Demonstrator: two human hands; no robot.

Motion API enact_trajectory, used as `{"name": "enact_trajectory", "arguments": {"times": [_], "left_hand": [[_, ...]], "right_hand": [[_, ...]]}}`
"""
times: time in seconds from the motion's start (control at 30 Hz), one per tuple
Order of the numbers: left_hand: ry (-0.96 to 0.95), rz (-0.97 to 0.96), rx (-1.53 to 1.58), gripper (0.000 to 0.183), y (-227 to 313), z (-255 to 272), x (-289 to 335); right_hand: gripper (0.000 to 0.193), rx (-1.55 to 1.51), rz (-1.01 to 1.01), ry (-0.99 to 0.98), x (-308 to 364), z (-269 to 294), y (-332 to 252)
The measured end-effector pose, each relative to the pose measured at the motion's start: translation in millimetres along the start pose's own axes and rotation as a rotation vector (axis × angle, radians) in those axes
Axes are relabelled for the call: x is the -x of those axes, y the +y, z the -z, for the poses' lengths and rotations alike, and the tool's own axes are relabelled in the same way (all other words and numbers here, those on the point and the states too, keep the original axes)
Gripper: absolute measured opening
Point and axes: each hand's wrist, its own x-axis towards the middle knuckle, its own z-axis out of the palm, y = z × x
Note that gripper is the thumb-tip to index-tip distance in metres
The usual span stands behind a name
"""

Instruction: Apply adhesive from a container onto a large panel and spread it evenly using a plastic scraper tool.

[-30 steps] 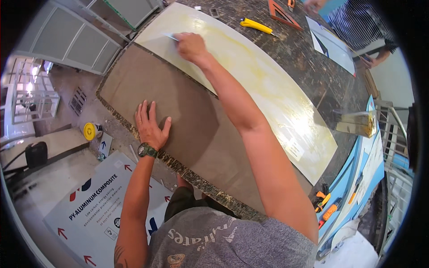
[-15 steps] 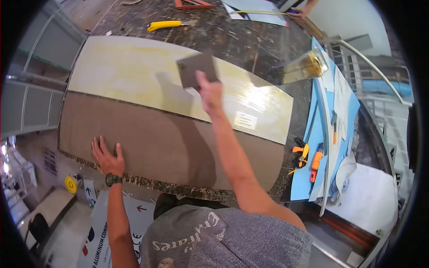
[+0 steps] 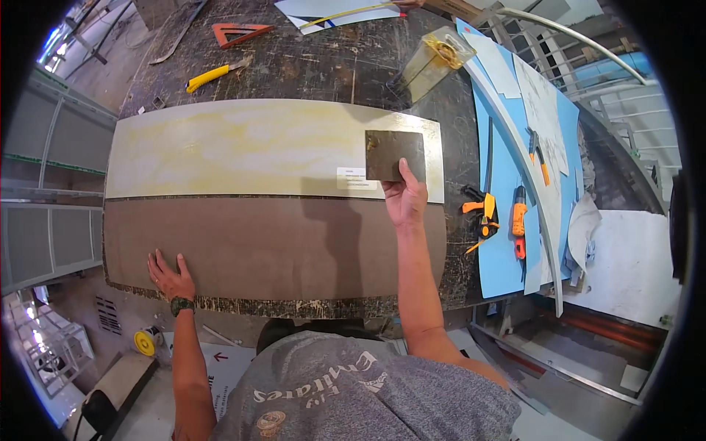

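My right hand (image 3: 406, 198) grips a flat dark brown square plate (image 3: 390, 151), thumb on its top face and fingers beneath. The plate is over the right end of a long cream panel (image 3: 220, 151) streaked with a yellowish, shiny coating; whether it touches the panel I cannot tell. A small white label (image 3: 351, 176) lies on the panel beside the plate, partly covered. Along the near side of the cream panel runs a matte brown sheet (image 3: 250, 242). My left hand (image 3: 170, 278) lies flat with spread fingers on that sheet, near its left front corner.
On the dark worn table (image 3: 309, 70) lie a yellow utility knife (image 3: 209, 77), an orange triangle (image 3: 239, 34) and a clear container with yellowish contents (image 3: 434, 66). At right are blue sheets (image 3: 500, 264), a curved strip (image 3: 540, 242), an orange power tool (image 3: 520, 217) and a yellow-black clamp (image 3: 482, 213).
My right hand has carried the square plate rightward along the cream panel to its right end. The left hand stays on the brown sheet. The whole view has shifted.
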Motion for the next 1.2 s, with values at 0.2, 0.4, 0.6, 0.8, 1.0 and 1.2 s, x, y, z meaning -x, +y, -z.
{"name": "enact_trajectory", "arguments": {"times": [0.2,0.4,0.6,0.8,1.0,1.2], "left_hand": [[0.022,0.009,-0.027,0.063,-7.1,-3.7,10.8],[0.081,0.017,-0.041,0.065,2.6,2.4,4.7],[0.104,0.035,-0.039,0.066,-9.1,10.9,6.2],[0.043,0.062,0.065,0.071,-0.5,14.9,-9.0],[-0.078,0.110,0.112,0.076,-21.2,24.1,-15.1],[-0.180,0.146,0.235,0.084,-30.8,28.2,-26.8]], "right_hand": [[0.024,0.369,0.194,0.052,-10.4,7.6,7.8],[0.040,1.058,0.640,-0.427,-38.8,-86.9,117.7],[0.050,1.486,1.010,-0.484,-75.6,-178.0,257.5],[0.046,1.731,1.322,-0.356,-109.8,-215.2,361.7],[0.037,1.858,0.924,-0.423,-102.2,-262.9,426.0],[0.029,1.934,0.881,-0.360,-100.3,-285.4,449.0]]}}
